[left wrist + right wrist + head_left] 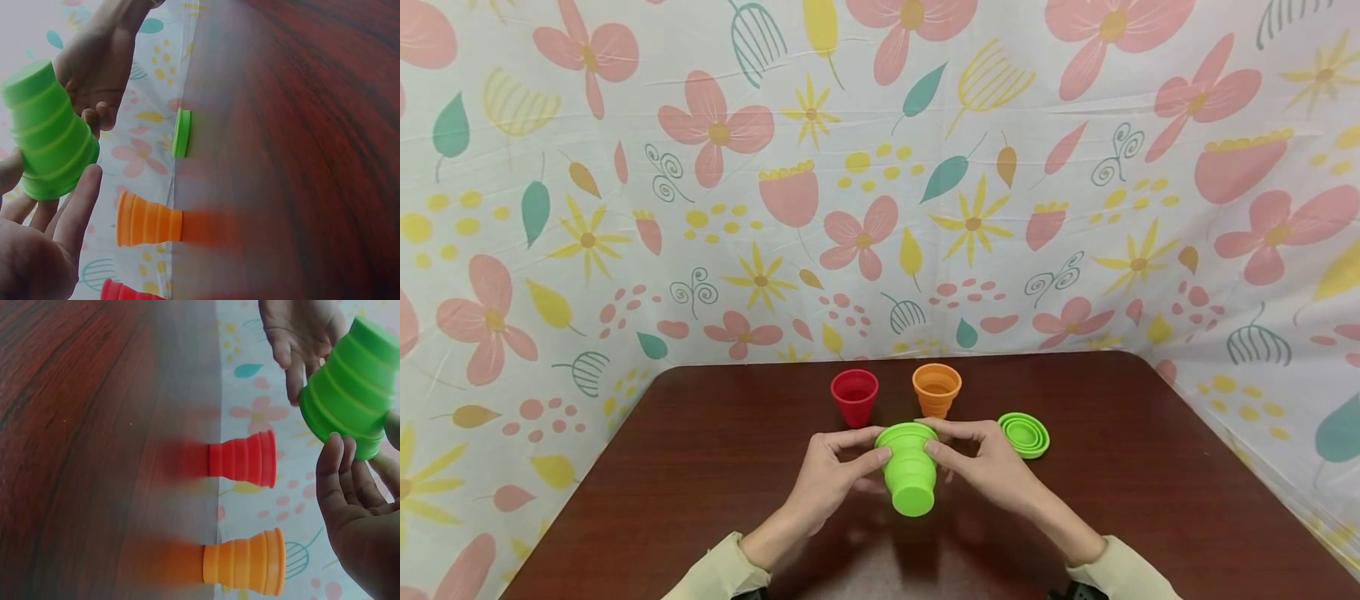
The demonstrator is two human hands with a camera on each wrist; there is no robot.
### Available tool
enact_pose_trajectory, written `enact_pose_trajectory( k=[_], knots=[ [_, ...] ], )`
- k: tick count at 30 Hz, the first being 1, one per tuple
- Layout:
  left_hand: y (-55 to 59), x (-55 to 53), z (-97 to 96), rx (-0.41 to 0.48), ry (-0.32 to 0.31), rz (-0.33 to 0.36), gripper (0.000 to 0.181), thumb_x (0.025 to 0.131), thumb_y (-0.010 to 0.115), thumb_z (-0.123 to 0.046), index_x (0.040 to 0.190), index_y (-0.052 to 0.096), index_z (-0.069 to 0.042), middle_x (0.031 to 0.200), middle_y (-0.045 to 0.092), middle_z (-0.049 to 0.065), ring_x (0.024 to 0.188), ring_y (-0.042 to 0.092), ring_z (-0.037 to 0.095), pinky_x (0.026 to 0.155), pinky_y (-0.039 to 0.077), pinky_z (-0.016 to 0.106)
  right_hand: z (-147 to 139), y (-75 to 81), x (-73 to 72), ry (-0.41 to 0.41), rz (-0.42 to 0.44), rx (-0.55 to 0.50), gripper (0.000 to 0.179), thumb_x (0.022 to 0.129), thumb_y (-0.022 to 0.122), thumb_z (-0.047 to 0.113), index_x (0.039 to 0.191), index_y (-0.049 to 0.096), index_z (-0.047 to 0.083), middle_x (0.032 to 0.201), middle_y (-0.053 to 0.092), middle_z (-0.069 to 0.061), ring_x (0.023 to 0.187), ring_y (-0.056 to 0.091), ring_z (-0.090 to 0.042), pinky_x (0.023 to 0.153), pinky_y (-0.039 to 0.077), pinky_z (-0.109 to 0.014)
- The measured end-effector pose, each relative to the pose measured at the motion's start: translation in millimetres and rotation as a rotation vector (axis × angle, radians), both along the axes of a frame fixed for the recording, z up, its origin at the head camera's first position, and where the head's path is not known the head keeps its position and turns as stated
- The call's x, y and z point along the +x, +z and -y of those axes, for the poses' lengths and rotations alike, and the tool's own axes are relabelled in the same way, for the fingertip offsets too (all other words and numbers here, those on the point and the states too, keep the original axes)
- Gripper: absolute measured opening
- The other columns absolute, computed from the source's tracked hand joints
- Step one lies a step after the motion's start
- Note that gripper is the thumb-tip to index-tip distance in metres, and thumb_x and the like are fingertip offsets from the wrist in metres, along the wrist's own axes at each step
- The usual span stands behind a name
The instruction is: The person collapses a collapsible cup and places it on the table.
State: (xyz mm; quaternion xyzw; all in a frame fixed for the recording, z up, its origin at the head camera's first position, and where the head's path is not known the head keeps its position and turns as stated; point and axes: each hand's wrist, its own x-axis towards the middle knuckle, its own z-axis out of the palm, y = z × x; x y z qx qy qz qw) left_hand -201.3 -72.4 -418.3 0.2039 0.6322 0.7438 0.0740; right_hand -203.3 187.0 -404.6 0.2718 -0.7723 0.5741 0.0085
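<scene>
A bright green collapsible cup (911, 468), drawn out to its full ringed height, is held above the table between both hands. Its narrow base tips toward the head camera, and the wide rim points away. On its left side, my left hand (826, 475) grips it near the rim, thumb on the wall. From the other side my right hand (992, 467) grips it the same way. Both wrist views show the cup's stepped rings, with fingers (334, 465) along the rim. The inside of the cup is hidden.
Behind the hands, a red collapsible cup (854, 396) and an orange one (936, 387) stand extended on the dark wood table (715, 433). A flattened green ringed piece (1024, 435) lies right of them. A flower-patterned cloth (865, 167) hangs behind the table.
</scene>
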Motion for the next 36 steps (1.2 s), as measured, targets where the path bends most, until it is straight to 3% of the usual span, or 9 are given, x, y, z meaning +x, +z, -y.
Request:
enact_pose_trajectory(
  k=[7, 14, 19, 24, 31, 36],
  knots=[
    [1.7, 0.1, 0.3, -0.005, 0.023, -0.049, 0.035, 0.096, 0.077, -0.005, 0.129, 0.072, 0.007, 0.115, 0.073, 0.016, 0.076, 0.077, 0.026, 0.067, 0.065, 0.050, 1.0, -1.3, -1.6, 0.007, -0.005, -0.037, 0.030, 0.103, 0.069, 0.013, 0.132, 0.074, 0.008, 0.085, 0.074, -0.010, 0.064, 0.065, -0.033, 0.061, 0.062, -0.044],
    [4.4, -1.1, 1.9, -0.055, 0.059, -0.143, 0.026, 0.091, 0.082, -0.004, 0.116, 0.080, 0.000, 0.107, 0.073, 0.017, 0.086, 0.073, 0.025, 0.062, 0.065, 0.052, 0.1, -1.5, -2.1, 0.028, 0.013, -0.071, 0.027, 0.102, 0.070, 0.010, 0.128, 0.076, 0.005, 0.091, 0.076, -0.010, 0.064, 0.065, -0.033, 0.060, 0.062, -0.044],
    [5.2, -2.4, 3.2, -0.076, 0.059, -0.178, 0.025, 0.090, 0.082, -0.003, 0.115, 0.080, 0.000, 0.106, 0.074, 0.019, 0.080, 0.073, 0.026, 0.059, 0.063, 0.056, -0.6, -0.4, -1.7, 0.023, 0.022, -0.062, 0.028, 0.102, 0.071, 0.011, 0.128, 0.075, 0.004, 0.095, 0.078, -0.009, 0.064, 0.064, -0.040, 0.060, 0.063, -0.045],
    [3.7, -2.5, 3.5, -0.078, 0.074, -0.200, 0.023, 0.091, 0.082, -0.003, 0.113, 0.081, -0.001, 0.100, 0.072, 0.020, 0.079, 0.073, 0.026, 0.057, 0.060, 0.063, 0.8, 0.3, -2.0, 0.005, 0.012, -0.052, 0.027, 0.101, 0.072, 0.011, 0.126, 0.076, 0.004, 0.099, 0.079, -0.008, 0.062, 0.066, -0.038, 0.060, 0.063, -0.045],
    [1.7, -2.2, 1.2, -0.108, 0.131, -0.272, 0.022, 0.092, 0.082, -0.005, 0.114, 0.081, -0.004, 0.096, 0.075, 0.015, 0.077, 0.074, 0.024, 0.056, 0.062, 0.056, 5.6, -1.2, 0.4, -0.032, -0.035, -0.046, 0.021, 0.101, 0.073, 0.012, 0.121, 0.079, 0.008, 0.088, 0.077, -0.005, 0.059, 0.065, -0.032, 0.056, 0.062, -0.043],
    [0.6, -1.7, -1.5, -0.095, 0.164, -0.298, 0.022, 0.095, 0.078, -0.004, 0.117, 0.079, -0.001, 0.098, 0.075, 0.016, 0.068, 0.075, 0.027, 0.055, 0.064, 0.048, 5.2, -0.3, 2.0, -0.004, -0.044, -0.053, 0.026, 0.104, 0.068, 0.012, 0.128, 0.076, 0.007, 0.072, 0.070, -0.008, 0.059, 0.065, -0.029, 0.058, 0.060, -0.038]
  ],
)
